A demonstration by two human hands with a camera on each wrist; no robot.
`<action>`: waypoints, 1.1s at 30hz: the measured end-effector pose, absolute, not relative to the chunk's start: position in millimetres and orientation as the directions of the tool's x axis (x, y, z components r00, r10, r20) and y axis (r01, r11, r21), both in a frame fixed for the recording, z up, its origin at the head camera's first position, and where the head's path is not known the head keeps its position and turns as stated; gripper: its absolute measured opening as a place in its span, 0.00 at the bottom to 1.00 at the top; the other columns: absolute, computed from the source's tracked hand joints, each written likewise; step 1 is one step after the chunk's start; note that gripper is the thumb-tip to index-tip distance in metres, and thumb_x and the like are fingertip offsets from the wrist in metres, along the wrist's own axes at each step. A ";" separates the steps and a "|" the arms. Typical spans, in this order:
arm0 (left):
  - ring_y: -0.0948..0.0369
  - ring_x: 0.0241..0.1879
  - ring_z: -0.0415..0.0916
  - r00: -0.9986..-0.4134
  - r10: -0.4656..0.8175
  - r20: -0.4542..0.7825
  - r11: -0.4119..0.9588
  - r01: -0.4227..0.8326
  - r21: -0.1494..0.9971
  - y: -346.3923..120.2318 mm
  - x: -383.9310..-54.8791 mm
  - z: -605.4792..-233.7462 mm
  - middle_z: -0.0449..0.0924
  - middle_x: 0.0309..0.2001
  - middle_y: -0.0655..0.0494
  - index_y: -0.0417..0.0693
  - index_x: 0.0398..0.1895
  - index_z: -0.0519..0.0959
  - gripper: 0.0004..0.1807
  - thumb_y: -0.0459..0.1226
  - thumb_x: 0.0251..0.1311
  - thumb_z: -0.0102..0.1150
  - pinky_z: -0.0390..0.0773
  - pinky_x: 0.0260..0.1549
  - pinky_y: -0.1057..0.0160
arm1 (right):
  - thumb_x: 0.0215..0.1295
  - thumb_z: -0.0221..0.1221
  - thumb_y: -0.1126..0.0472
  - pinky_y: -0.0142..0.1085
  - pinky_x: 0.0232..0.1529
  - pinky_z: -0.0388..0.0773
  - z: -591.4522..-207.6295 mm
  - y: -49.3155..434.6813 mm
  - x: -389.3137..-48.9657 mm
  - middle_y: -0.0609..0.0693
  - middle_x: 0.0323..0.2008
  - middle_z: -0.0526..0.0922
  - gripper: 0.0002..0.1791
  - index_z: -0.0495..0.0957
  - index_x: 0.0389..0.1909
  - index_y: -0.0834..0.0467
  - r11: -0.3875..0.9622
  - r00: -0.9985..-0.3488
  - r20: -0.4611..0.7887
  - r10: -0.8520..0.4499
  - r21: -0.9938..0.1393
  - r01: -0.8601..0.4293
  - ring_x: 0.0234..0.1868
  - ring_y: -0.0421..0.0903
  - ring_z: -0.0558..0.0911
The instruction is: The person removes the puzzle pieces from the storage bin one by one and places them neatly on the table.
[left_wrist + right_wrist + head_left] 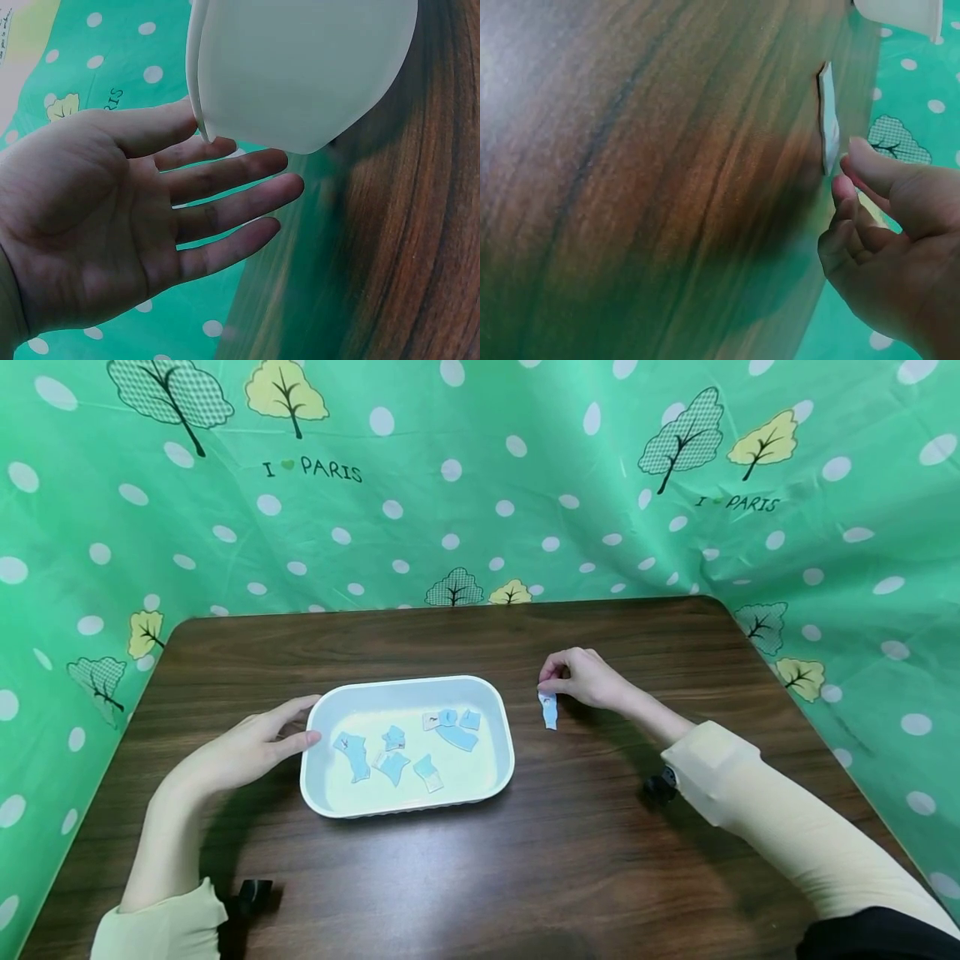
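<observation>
A: What is hidden at the right hand (pixel 588 678)?
B: In the head view, one end of the loose blue piece (pixel 550 712) is covered by the fingertips. In the right wrist view it is seen almost edge-on, so its marking cannot be read.
A: Is it gripped?
B: That cannot be told. The thumb and forefinger are set close together at its end, with the other fingers curled; the rest is seen against the table (pixel 450 877), stretched from the fingertips toward the person.
A: And the left hand (pixel 247 745)?
B: Its fingers are spread and nearly straight, and the end of the white tray (pixel 468 772) is touched by thumb and forefinger. The forefinger is partly masked by the rim in the left wrist view, where the tray is cut off above.
A: What is held in the tray?
B: Several blue pieces (pixel 356 756), just right of the left hand, their prints too small to be read.
A: Anything else unclear?
B: A dark object (pixel 660 785) beside the right wrist cannot be identified.
</observation>
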State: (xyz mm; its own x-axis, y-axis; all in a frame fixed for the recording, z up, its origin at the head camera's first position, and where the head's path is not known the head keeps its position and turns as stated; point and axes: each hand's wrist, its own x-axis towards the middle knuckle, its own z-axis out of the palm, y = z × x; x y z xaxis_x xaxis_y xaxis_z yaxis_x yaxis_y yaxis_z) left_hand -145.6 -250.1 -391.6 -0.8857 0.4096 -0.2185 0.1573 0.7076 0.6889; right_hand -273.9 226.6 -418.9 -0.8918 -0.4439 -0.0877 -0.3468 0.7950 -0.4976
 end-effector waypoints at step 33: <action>0.45 0.67 0.75 -0.883 0.403 -0.242 0.707 0.133 0.695 -251.0 -148.8 -391.4 0.74 0.70 0.44 0.49 0.80 0.59 0.33 0.50 0.78 0.51 0.74 0.63 0.40 | 0.63 0.72 0.54 0.35 0.37 0.78 -339.9 145.7 -233.2 0.44 0.37 0.83 0.12 0.86 0.46 0.50 0.652 -0.736 0.137 -0.662 -0.379 -0.657 0.36 0.41 0.80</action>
State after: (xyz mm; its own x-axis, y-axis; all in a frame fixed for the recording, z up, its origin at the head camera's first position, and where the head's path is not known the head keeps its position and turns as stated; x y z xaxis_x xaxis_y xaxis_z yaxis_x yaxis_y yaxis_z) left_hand -148.8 -251.0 -391.4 -0.8827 0.4030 -0.2418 0.1326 0.7071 0.6946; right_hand -233.2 145.7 -339.9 -0.7365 -0.6624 0.1370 -0.6569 0.6520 -0.3787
